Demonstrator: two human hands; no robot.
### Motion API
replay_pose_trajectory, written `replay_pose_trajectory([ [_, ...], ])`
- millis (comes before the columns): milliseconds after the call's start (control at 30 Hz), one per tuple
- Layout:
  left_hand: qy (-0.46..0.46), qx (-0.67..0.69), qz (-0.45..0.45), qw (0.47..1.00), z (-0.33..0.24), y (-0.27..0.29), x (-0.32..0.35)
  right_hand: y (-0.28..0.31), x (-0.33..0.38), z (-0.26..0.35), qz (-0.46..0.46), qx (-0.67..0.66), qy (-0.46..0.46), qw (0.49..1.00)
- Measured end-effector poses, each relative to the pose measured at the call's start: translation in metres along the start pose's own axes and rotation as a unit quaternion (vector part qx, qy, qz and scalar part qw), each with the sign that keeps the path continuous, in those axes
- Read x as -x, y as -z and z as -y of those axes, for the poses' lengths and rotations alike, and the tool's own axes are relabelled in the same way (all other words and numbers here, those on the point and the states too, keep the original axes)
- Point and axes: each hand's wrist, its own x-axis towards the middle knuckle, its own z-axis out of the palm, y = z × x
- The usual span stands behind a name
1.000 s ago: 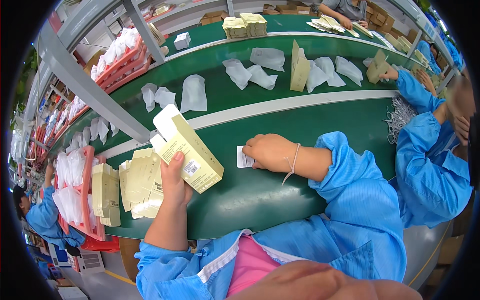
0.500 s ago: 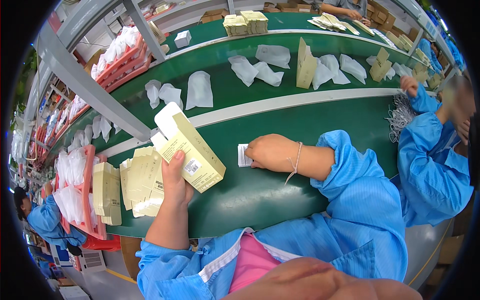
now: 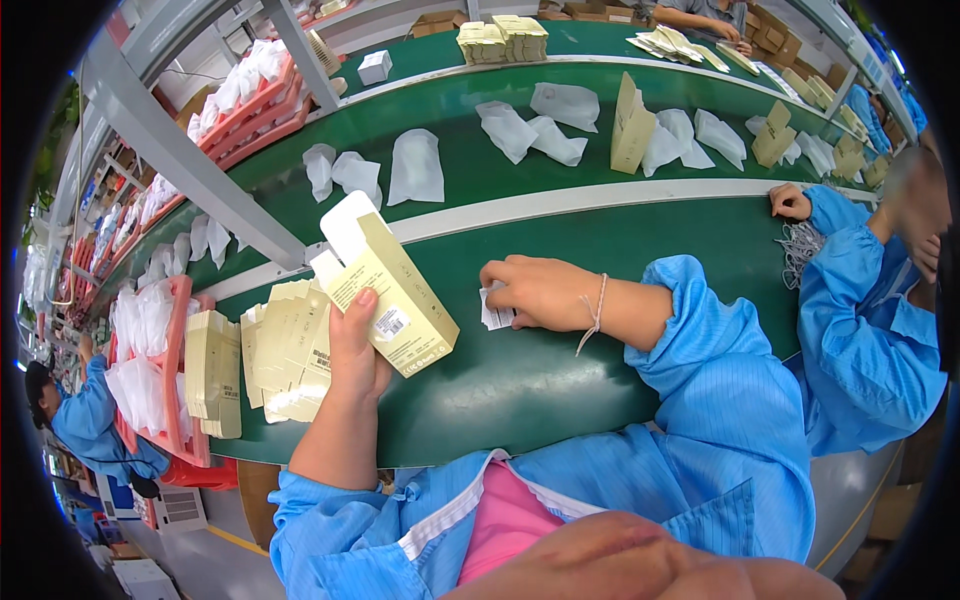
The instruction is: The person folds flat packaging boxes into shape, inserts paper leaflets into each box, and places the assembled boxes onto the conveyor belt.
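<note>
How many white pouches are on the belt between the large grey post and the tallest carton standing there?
6, left to right: a slim pouch, its neighbour, a broad pouch, then a cluster's left pouch, near pouch and far pouch. Others may be hidden beneath.

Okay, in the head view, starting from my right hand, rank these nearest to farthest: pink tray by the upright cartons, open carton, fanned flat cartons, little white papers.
1. Little white papers: at the right hand's fingertips.
2. Open carton: to its left, in the left hand.
3. Fanned flat cartons: farther left, on the table.
4. Pink tray: farthest left, past the upright cartons.
</note>
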Motion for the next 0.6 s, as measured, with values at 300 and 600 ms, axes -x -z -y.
replay_pose_trajectory([
  [300,0.012,-0.004,-0.004,1.0,-0.006,0.008,0.0,-0.003,-0.009,0.0,0.033,-0.007,-0.05,0.998],
  [600,-0.018,-0.051,-0.015,0.998,-0.006,0.012,0.0,0.027,-0.015,0.01,-0.134,0.052,0.045,0.989],
])
